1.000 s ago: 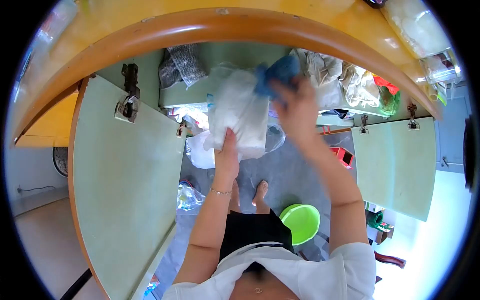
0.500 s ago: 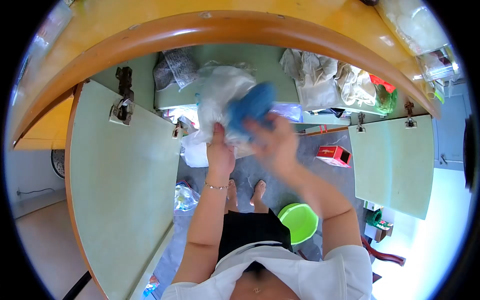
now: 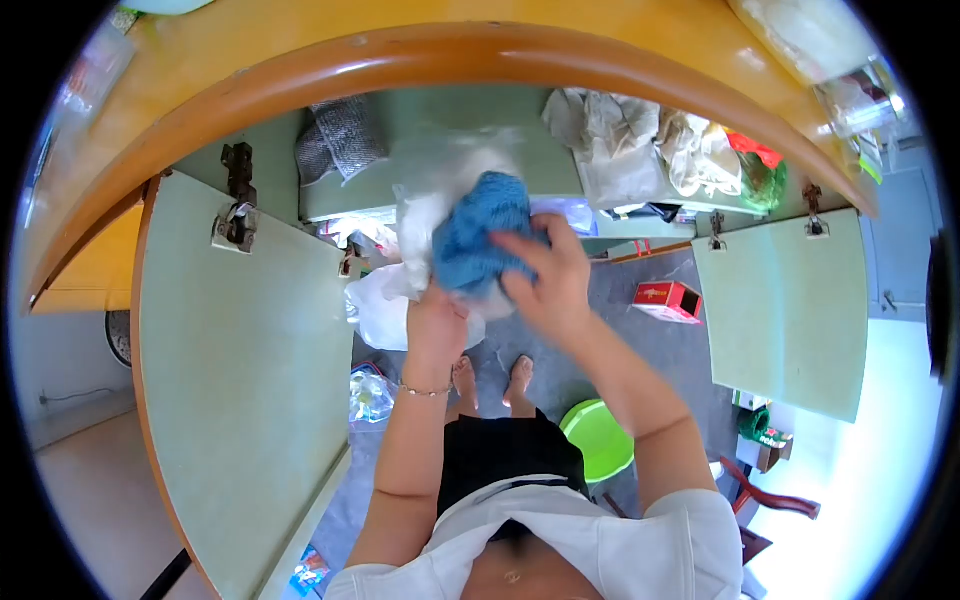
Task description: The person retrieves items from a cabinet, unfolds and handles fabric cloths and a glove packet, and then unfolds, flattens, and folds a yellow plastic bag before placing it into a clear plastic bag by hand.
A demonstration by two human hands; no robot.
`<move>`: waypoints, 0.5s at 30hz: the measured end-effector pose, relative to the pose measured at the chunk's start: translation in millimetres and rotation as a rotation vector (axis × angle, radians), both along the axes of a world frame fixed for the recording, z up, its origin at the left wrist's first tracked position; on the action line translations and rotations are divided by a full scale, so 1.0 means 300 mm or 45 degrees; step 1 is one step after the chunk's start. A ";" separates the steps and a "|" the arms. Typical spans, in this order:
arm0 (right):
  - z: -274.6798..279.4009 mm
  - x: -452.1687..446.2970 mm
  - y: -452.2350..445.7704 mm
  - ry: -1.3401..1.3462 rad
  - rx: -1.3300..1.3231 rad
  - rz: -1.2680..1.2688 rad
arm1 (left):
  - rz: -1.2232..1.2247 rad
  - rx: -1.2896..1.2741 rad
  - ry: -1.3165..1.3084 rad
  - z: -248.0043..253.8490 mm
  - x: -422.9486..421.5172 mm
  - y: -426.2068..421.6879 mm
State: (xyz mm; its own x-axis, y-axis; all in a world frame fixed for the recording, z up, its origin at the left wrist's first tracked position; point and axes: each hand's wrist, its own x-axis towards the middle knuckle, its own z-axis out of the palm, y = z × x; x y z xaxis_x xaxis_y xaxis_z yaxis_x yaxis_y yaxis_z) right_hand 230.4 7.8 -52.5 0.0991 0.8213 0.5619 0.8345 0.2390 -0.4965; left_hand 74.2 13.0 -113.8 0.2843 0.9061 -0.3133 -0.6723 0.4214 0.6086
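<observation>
Touching the blue textured cloth [image 3: 470, 225] with spread fingers, the right hand [image 3: 555, 280] has come close to the left hand [image 3: 437, 325], though whether it grips the cloth cannot be told. The left hand stays clamped on the white plastic bag [image 3: 413, 235]. The cloth, earlier at the bag's right side, now covers much of its front, near the green cupboard shelf [image 3: 548, 165].

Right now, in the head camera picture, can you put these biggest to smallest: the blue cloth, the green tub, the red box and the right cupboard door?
Right cupboard door
Blue cloth
Green tub
Red box

The cloth looks nearer the camera, which may make it seem bigger.
</observation>
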 end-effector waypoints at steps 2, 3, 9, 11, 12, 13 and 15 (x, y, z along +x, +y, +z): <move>-0.079 0.058 0.048 0.077 -0.149 -0.131 | -0.020 -0.091 -0.247 0.061 -0.001 -0.022; -0.127 0.127 0.081 0.184 -0.254 -0.206 | 0.033 0.000 0.059 0.086 -0.001 -0.046; -0.070 0.205 -0.024 2.434 -0.823 0.277 | 0.211 0.971 1.224 0.128 -0.005 -0.016; -0.127 0.173 -0.050 2.741 -0.972 0.362 | 0.275 1.229 1.585 0.046 0.013 -0.019; -0.117 0.124 -0.055 2.694 -0.899 0.341 | 0.257 1.455 1.842 0.032 0.017 -0.022; -0.116 0.082 -0.051 2.501 -0.854 0.262 | 0.229 1.677 2.104 0.015 0.018 -0.026; -0.154 0.049 -0.048 2.292 -0.741 0.213 | 0.183 1.677 2.137 -0.029 0.029 -0.035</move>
State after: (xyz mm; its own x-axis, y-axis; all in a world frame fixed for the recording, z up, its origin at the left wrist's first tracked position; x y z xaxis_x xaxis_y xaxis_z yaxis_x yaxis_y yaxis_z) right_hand 245.1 -6.5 -98.6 0.0802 0.9061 -0.4155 -0.7052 -0.2430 -0.6661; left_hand 82.8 2.4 -122.6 0.4076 0.7361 0.5404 0.7000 -0.6319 0.3327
